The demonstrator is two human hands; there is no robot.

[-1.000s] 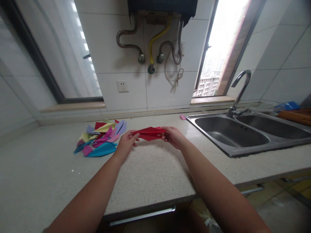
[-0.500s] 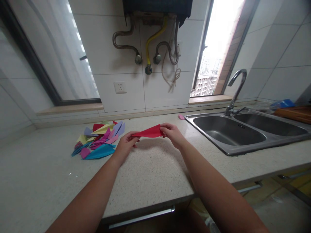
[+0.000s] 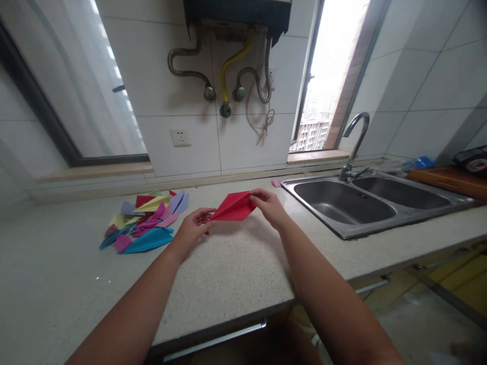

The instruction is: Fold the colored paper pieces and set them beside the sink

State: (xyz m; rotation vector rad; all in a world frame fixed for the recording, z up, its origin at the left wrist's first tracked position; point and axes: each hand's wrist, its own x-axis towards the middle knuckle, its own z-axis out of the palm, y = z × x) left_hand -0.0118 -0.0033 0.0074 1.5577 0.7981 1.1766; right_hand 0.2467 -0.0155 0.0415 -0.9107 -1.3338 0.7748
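since the frame half a second ago, the red paper (image 3: 234,206) has tilted so that more of its broad face shows, and the whole view has drifted a little. it is held between the hands, seemingly just above the worktop (image 3: 228,284). the left hand (image 3: 190,231) has a loose grip, thumb and fingertips nearly together on the narrow end; the right hand (image 3: 267,207) pinches the far upper corner between thumb and forefinger, its grip closed on the edge. as for progress, creases already run along the red paper from the narrow end, so some folding looks done; whether any folds are left, i cannot tell. beside the left hand, the pile of coloured papers (image 3: 152,223) holds several pieces that look folded too. a small pink piece (image 3: 276,183) lies apart, just beside the sink (image 3: 405,214).
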